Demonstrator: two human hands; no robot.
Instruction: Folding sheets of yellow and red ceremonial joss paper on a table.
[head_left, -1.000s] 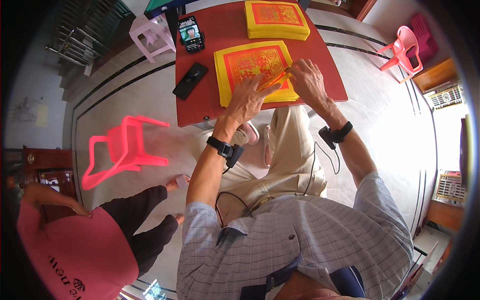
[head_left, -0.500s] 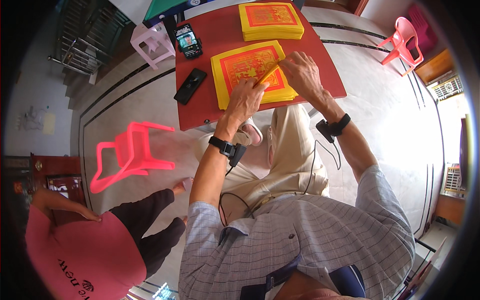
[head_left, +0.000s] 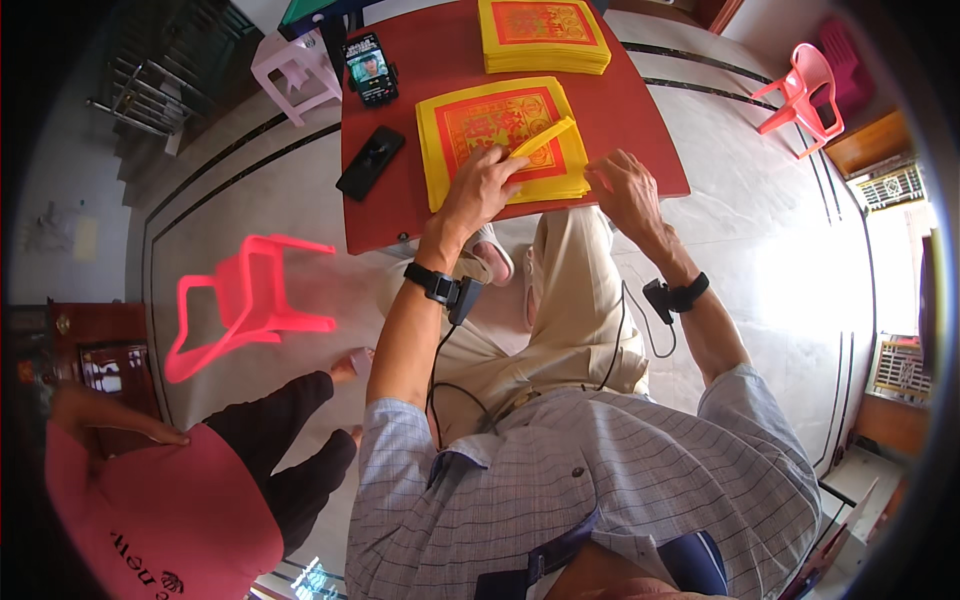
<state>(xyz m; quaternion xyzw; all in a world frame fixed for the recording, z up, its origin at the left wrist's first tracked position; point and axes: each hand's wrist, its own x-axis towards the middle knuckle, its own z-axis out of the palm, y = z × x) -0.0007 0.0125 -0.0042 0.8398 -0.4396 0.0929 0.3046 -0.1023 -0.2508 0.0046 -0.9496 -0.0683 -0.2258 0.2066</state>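
A stack of yellow joss paper (head_left: 437,150) with a red and gold printed panel lies near the table's front edge. My left hand (head_left: 482,185) rests over its near part. Between the left fingers is a narrow folded strip of yellow joss paper (head_left: 543,136), slanting up to the right across the print. My right hand (head_left: 627,195) is at the stack's near right corner, fingers bent and pinched together by the edge. Whatever lies between those fingertips is too small to make out.
On the red table (head_left: 425,60) sit a second, thicker joss paper stack (head_left: 545,40), a phone with a lit screen (head_left: 370,70) and a dark phone (head_left: 370,162). Pink chairs (head_left: 245,295) and a pale stool (head_left: 295,75) stand around. A person in pink (head_left: 170,510) is at lower left.
My right hand has let go of the strip's upper end and moved down and right to the stack's corner. My left hand still holds the strip. The whole view has shifted slightly.
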